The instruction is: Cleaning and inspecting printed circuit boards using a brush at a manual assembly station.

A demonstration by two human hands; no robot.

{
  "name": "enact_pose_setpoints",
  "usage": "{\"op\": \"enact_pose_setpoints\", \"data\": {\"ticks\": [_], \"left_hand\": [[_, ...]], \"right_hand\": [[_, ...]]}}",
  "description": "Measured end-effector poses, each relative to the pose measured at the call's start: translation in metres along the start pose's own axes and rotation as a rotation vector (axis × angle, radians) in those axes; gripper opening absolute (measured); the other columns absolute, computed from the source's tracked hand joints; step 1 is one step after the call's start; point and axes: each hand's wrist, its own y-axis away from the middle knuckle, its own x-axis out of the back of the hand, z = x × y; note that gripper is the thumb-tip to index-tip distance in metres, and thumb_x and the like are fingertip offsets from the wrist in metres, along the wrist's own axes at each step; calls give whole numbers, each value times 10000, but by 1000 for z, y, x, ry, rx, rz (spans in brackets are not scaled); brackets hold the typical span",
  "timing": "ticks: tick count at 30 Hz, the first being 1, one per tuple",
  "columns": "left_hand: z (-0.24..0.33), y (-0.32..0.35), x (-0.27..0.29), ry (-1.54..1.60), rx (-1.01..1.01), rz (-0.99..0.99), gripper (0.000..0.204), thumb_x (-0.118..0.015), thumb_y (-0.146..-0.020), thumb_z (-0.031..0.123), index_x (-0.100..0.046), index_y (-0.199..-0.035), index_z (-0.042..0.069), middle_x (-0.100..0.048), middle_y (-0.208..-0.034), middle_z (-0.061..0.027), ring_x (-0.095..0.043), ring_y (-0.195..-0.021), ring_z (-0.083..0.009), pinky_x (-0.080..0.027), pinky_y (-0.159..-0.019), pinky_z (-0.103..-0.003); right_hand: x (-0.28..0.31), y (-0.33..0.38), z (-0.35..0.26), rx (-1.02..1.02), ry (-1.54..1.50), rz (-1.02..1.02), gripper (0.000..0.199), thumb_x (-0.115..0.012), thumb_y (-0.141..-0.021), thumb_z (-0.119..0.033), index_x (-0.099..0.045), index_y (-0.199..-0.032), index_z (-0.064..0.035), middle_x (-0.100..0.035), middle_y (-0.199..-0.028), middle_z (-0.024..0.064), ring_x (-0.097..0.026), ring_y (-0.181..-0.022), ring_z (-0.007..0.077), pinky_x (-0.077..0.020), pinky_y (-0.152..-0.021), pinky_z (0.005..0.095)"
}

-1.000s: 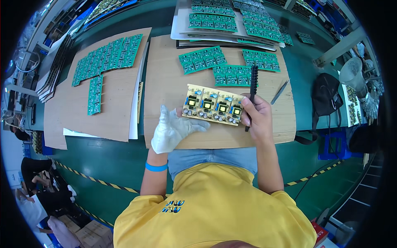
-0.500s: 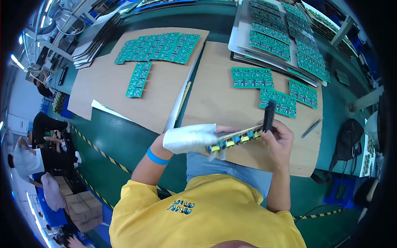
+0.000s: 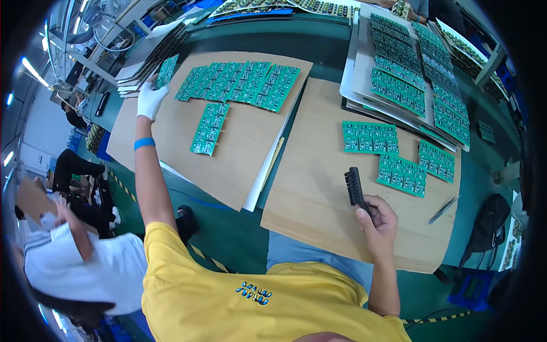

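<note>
Green rectangular circuit board (image 3: 166, 72): we hold it in our left hand (image 3: 151, 100), near the stacked grey sheets (image 3: 149, 54).
Table: long, flat, green surface (image 3: 319, 43), beneath our cardboard and boards.
Cardboard: two brown flat sheets, one on our left (image 3: 245, 159), one on our right (image 3: 319, 165), lying side by side.
Stack: white flat sheets (image 3: 356, 74) bearing rows of green boards, beyond the right cardboard.
Board block: green boards set close together (image 3: 236, 82) on the left cardboard; one more board (image 3: 209, 129) lies just below them.
Three boards: green, rectangular, near one another on the right cardboard (image 3: 370, 137).
Left hand: white-gloved, fingers grasping the board at its near end.
Right hand: bare (image 3: 379, 223), clenched around the brush handle.
Brush: black, straight, bristles toward our left (image 3: 354, 188).
Pointed tool: slender, grey (image 3: 443, 210), by the right cardboard's outer edge.
</note>
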Motion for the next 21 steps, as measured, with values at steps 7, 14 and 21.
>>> {"op": "enact_pose_setpoints", "data": {"ticks": [7,14,21], "left_hand": [[-104,-31,-30,-66,153,-55,665,-767,-811,141,-542,-1413,-29,-678,-1224,-128,-645,-1062,-167,-513,-950,-309],[-125,-44,-25,45,-3,-56,744,-785,-823,325,-527,-1471,68,-553,-1424,-233,-502,-1347,-310,-406,-1119,-394],[-71,-14,-48,-494,-302,-234,795,-751,-840,483,-490,-1527,178,-396,-1570,-269,-319,-1488,-420,-288,-1214,-476]], "right_hand": [[0,-1,10,138,110,-8,292,-706,-915,-14,-621,-1187,49,-658,-991,71,-600,-768,81,-478,-655,214],[0,-1,8,85,136,-16,260,-687,-929,-7,-631,-1176,51,-662,-976,79,-592,-742,81,-476,-641,220],[-2,-4,5,74,161,5,218,-662,-947,3,-645,-1157,59,-663,-956,84,-577,-706,79,-465,-610,220]]}}
